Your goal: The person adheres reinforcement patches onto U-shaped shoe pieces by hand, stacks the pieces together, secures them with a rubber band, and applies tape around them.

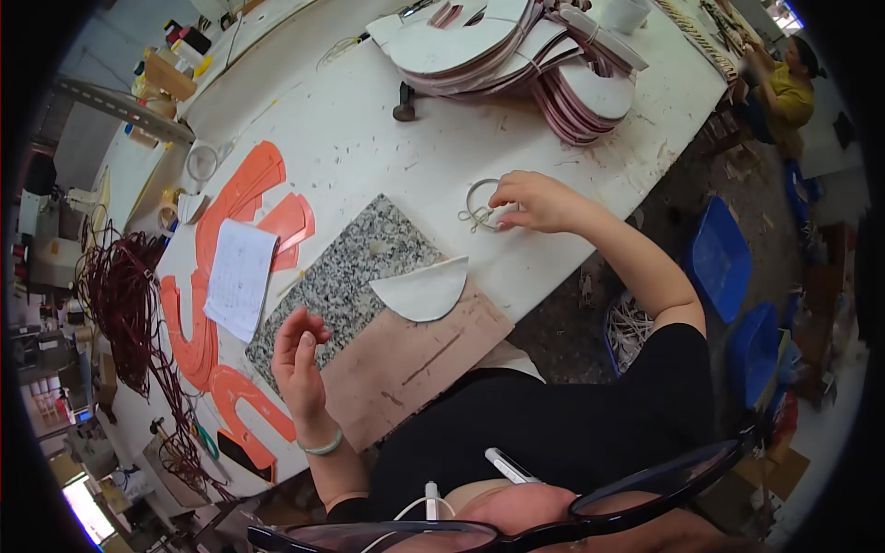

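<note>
A white half-round piece point(422, 291) lies across the seam between a speckled granite slab point(346, 267) and a pinkish-brown board point(433, 355). My left hand point(302, 361) is raised beside the slab's near left edge, fingers loosely bent and apart, holding nothing. On the white table to the right of the slab is a thin pale ring-shaped roll point(472, 189) with a loose looped end. My right hand point(535, 203) reaches over it, thumb and fingers curled at its right edge.
Orange-red curved templates point(241, 198) and a written paper point(240, 276) lie left of the slab. Bundled white and pink curved pieces point(461, 46) are stacked far back, with a hammer point(404, 103) nearby. Dark red cords point(124, 304) hang at the left; blue trays point(721, 258) stand right.
</note>
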The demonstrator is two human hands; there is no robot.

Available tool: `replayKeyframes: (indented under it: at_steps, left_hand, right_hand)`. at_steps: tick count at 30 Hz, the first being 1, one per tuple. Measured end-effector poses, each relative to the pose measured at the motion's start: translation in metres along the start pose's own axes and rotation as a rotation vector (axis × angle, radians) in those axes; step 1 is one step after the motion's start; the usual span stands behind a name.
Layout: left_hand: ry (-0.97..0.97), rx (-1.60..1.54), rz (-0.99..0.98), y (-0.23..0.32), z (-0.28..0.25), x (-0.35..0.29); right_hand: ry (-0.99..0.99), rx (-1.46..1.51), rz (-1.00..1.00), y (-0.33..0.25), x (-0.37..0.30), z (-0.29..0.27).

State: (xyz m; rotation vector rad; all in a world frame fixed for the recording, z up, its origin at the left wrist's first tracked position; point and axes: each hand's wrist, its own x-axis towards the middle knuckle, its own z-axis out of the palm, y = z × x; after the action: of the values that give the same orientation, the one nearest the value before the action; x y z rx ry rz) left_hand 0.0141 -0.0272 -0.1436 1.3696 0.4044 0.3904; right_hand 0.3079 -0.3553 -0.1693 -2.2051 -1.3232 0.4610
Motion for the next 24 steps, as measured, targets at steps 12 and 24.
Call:
replayKeyframes:
  at_steps: [12, 24]
  left_hand:
    - [-0.458, 1.027, 0.465, -0.039, 0.07, 0.022]
    - [-0.502, 1.111, 0.465, -0.038, 0.068, 0.035]
  right_hand:
    - [0.353, -0.452, 0.027, -0.011, -0.014, 0.036]
    - [0.098, 0.26, 0.006, -0.103, 0.016, 0.064]
